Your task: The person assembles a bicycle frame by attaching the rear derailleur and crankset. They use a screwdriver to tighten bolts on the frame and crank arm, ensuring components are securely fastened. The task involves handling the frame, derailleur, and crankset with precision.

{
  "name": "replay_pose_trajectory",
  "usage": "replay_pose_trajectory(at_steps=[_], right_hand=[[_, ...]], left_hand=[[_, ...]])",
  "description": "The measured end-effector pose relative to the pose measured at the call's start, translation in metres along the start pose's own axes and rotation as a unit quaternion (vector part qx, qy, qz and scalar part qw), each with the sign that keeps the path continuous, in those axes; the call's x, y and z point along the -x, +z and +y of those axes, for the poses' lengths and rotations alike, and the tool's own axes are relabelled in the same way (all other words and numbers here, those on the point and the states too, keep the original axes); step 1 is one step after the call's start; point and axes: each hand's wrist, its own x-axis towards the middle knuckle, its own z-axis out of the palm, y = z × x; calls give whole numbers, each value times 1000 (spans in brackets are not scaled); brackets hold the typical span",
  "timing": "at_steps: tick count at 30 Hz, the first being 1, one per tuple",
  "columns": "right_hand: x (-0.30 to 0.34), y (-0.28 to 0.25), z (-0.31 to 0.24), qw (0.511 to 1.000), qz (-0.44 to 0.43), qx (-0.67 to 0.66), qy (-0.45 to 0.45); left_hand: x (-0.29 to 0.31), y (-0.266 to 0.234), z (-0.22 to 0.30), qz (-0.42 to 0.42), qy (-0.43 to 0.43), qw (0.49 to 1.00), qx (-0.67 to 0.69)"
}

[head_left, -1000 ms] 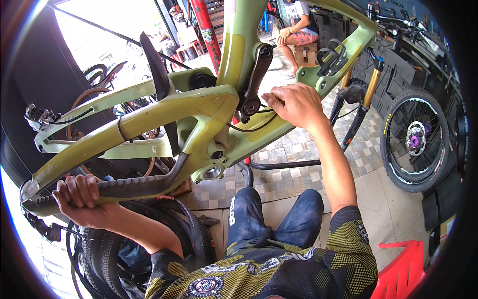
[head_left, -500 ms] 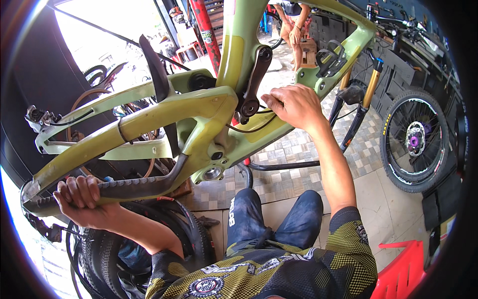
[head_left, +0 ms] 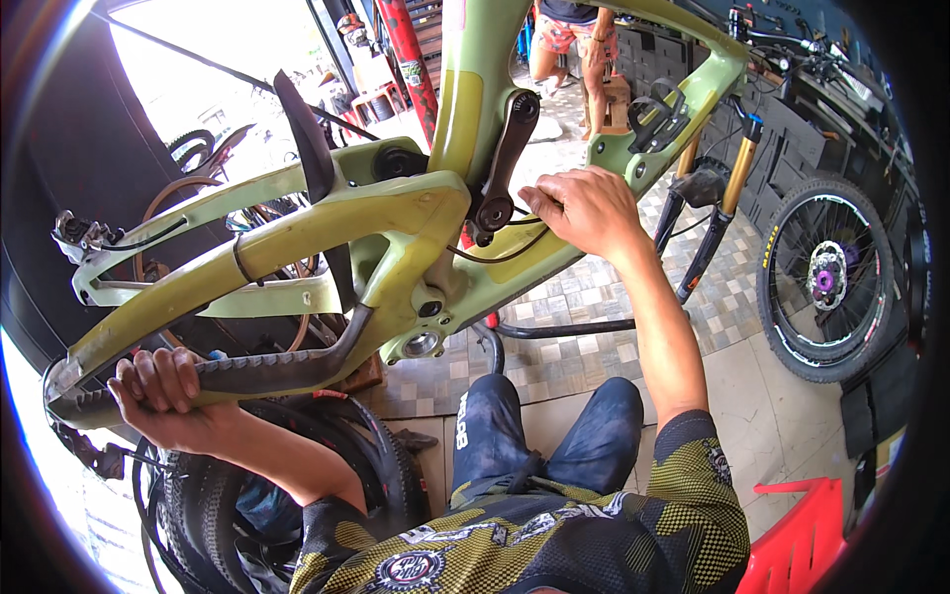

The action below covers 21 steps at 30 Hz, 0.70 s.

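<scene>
A green mountain bike frame [head_left: 348,223] is held up in front of me, without wheels. My left hand [head_left: 158,394] wraps round its chainstay [head_left: 272,371] at the rear, over a ribbed black guard. Farther right, my right hand [head_left: 586,210] is closed over the down tube [head_left: 529,259]; its far fingertips are hidden. Between the hands, a dark linkage arm [head_left: 510,158] hangs off the seat tube, next to my right fingers. Below it a thin black cable [head_left: 500,257] loops out. The bottom bracket shell [head_left: 424,344] has no crank on it.
A fork with gold stanchions [head_left: 737,173] is on the frame's front. At right, a wheel [head_left: 826,280] leans by black cabinets. Tyres [head_left: 213,505] pile up at lower left, a red plastic chair [head_left: 797,540] at lower right. Another person [head_left: 574,49] stands beyond the frame; a red post [head_left: 406,69] rises nearby.
The person in the background has straightened up from a bent pose, their arms now apart. Both my hands keep their places, and the frame has barely shifted.
</scene>
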Motion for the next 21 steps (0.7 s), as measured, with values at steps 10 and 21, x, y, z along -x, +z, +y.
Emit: replay_pose_trajectory(at_steps=[10, 21], right_hand=[[2, 1, 0, 1000, 3, 7, -3], [2, 2, 0, 1000, 0, 9, -6]], left_hand=[[-3, 3, -1, -15, -8, 1000, 10], [-2, 2, -1, -12, -9, 1000, 10]])
